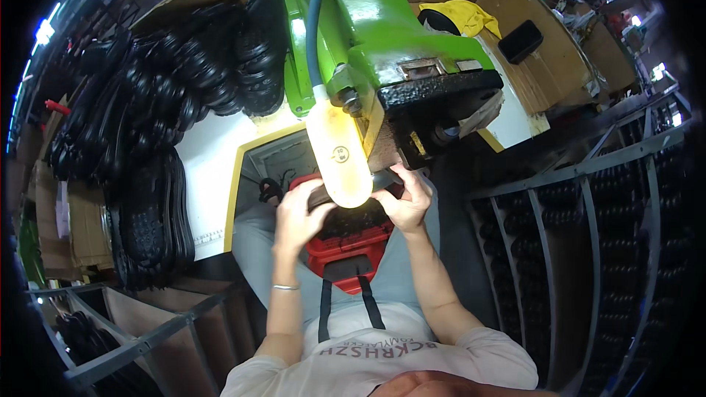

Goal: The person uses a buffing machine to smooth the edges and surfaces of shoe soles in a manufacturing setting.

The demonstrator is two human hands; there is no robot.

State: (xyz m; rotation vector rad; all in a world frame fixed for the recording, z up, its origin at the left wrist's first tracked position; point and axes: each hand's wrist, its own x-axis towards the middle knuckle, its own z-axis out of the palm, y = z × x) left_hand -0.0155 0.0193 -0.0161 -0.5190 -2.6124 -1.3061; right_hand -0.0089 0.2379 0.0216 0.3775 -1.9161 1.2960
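Observation:
My left hand (298,215) and my right hand (407,204) are close together under the head of a green machine (419,15). Between them they grip a dark shoe sole (383,179), its ends pinched between thumbs and fingers. A lit yellow-white work lamp (340,154) hangs in front of the sole and hides its middle. Right by my right fingertips is the machine's black lower head (441,95). Below my hands, a red tray (351,246) with dark scraps lies between my legs.
Piles of black shoe soles (151,209) cover the left of the white table (209,169). Open cartons (548,51), a yellow cloth (465,16) and a black phone (521,41) are at the far right. Metal racks (540,250) of soles stand close on my right, another rack (140,345) at lower left.

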